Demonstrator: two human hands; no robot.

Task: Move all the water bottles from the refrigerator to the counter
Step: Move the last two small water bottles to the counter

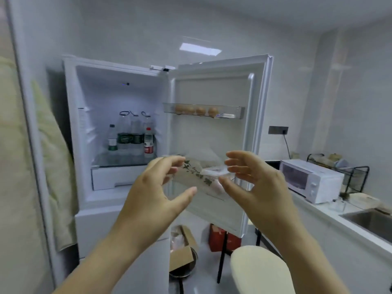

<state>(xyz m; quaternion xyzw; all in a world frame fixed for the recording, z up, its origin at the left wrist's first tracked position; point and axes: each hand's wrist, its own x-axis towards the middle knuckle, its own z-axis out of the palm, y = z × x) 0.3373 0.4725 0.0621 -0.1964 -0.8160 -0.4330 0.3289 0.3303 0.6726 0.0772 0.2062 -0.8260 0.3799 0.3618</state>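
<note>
Both forearms raised forward, left hand (157,187) and right hand (252,181) facing each other, apart, fingers loosely curved and spread, holding nothing

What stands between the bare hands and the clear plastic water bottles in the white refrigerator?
Nothing visible. The white refrigerator door hangs open, the clear plastic water bottles stand exposed on a glass shelf; left hand and right hand are empty.

Several clear water bottles (124,134) are seen upright, close together, on the glass shelf (118,161) inside the opened refrigerator (71,128).
</note>
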